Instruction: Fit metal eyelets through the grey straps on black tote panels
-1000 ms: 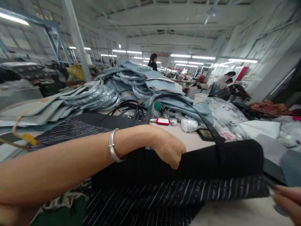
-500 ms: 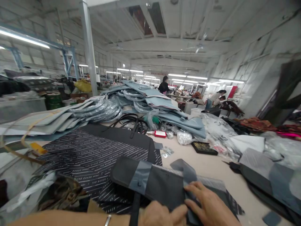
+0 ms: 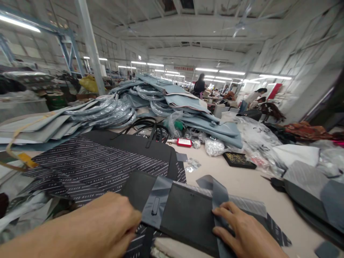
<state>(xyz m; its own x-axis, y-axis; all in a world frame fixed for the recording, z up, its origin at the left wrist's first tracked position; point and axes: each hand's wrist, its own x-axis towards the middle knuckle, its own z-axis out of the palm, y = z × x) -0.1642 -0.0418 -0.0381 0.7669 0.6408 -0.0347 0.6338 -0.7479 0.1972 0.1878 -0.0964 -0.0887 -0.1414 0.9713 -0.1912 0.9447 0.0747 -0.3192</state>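
A black bag piece (image 3: pixel 192 215) lies in front of me at the table's near edge, with a loop-shaped black outline on the grey strip (image 3: pixel 158 200) across it. A second grey strip (image 3: pixel 219 193) curls up at its right part. My right hand (image 3: pixel 242 229) rests on that strip and the piece, its thumb and fingers spread apart. My left hand (image 3: pixel 110 222) is curled closed beside the piece's left end; its fingertips are hidden, so what it grips cannot be made out. A black strap (image 3: pixel 145 243) hangs below the piece. Behind lies a black bag with white diagonal lettering (image 3: pixel 99 165).
Blue-grey bag panels (image 3: pixel 172 93) with plastic-wrapped handles are heaped at the back. Past the black piece lie a red-and-white bottle (image 3: pixel 184 142), silvery bits (image 3: pixel 192 164) and a black tray (image 3: pixel 239 159) of small brass-coloured parts. More black pieces (image 3: pixel 309 200) lie at right.
My left hand has moved left and up, away from the right hand, uncovering the lower edge of the black piece. My right hand stays on it. The view has tilted down slightly.
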